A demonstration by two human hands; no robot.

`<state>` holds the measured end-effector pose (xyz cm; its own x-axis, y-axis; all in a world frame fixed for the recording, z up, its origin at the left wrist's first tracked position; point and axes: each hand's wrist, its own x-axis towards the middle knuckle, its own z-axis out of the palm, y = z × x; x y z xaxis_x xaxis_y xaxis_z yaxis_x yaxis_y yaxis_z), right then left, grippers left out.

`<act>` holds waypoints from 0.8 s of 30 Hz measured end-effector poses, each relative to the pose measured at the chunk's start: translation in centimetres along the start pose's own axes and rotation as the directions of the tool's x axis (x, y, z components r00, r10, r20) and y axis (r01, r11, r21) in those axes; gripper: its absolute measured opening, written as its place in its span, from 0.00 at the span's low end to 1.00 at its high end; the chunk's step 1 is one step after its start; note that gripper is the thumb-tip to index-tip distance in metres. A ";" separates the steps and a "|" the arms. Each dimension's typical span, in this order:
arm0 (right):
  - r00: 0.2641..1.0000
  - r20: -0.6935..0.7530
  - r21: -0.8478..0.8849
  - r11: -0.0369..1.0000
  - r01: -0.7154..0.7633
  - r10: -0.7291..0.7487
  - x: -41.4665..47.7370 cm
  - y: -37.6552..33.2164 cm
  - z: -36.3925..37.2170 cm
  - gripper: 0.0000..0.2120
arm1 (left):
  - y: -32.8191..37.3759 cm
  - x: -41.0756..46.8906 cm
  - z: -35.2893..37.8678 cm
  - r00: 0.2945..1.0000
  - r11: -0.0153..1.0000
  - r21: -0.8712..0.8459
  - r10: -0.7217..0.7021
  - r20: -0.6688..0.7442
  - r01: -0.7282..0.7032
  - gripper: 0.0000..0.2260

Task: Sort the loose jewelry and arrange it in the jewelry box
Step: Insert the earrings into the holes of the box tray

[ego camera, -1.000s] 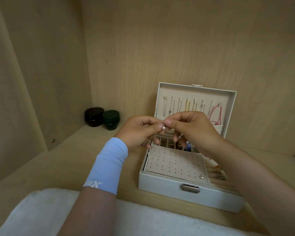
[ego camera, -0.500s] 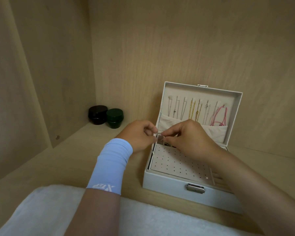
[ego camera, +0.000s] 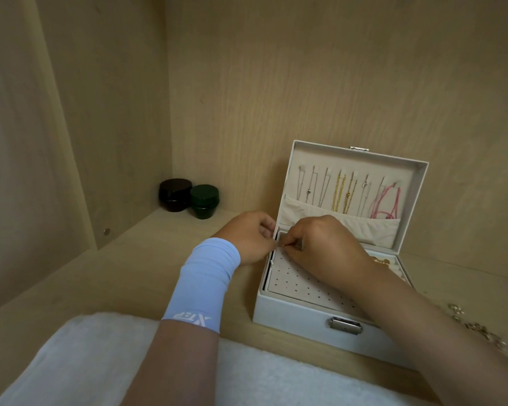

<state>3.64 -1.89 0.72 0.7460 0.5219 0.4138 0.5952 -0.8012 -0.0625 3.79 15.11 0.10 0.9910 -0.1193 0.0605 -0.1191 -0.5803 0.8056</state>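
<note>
A white jewelry box (ego camera: 291,317) stands open on the wooden shelf, with several chains and a pink cord (ego camera: 386,202) hung inside its lid. A beige perforated earring panel (ego camera: 299,284) covers the box's left part. My right hand (ego camera: 320,247) pinches a tiny earring (ego camera: 282,245) at the panel's far left corner. My left hand (ego camera: 247,238), wearing a light blue sleeve, curls its fingers against the same spot by the box's left rim. Fingertips hide most of the earring.
Loose gold jewelry (ego camera: 481,329) lies on the shelf right of the box. A black jar (ego camera: 175,194) and a green jar (ego camera: 204,200) stand in the back left corner. A white towel (ego camera: 71,361) covers the near edge. Wooden walls close in at left and back.
Both hands have come down from in front of the lid to the panel's far left corner, carrying the small earring. The view has shifted slightly left.
</note>
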 end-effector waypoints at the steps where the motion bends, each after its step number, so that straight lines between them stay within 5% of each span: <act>1: 1.000 -0.003 0.006 1.000 -0.006 0.006 0.0 0.0 -0.1 0.08 | 0.0 0.0 0.0 1.000 1.000 0.003 0.000 -0.002 0.000 0.11; 10: 0.987 0.159 0.028 0.999 -0.014 0.010 -0.2 0.3 -1.3 0.07 | -0.1 0.1 0.1 0.999 1.000 0.008 0.022 -0.032 -0.021 0.12; 17: 0.986 0.155 0.160 0.984 -0.082 0.057 -0.5 0.8 -1.5 0.07 | 1.2 -0.2 0.6 0.908 0.970 0.065 0.244 -0.342 -0.236 0.09; 20: 0.985 0.068 0.324 0.930 -0.172 0.159 -1.2 2.8 -4.0 0.06 | 2.8 -1.1 1.7 0.880 0.935 0.110 0.355 -0.315 -0.338 0.07; 24: 0.967 0.017 0.308 0.919 -0.247 0.255 -4.1 7.3 -8.7 0.05 | 5.2 -1.8 3.5 0.852 0.886 0.147 0.463 -0.245 -0.439 0.05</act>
<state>2.29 -12.41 6.47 0.8779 0.3055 0.3687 0.4542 -0.7750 -0.4393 1.13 9.43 2.12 0.8042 -0.1724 0.5688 -0.5495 -0.5805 0.6009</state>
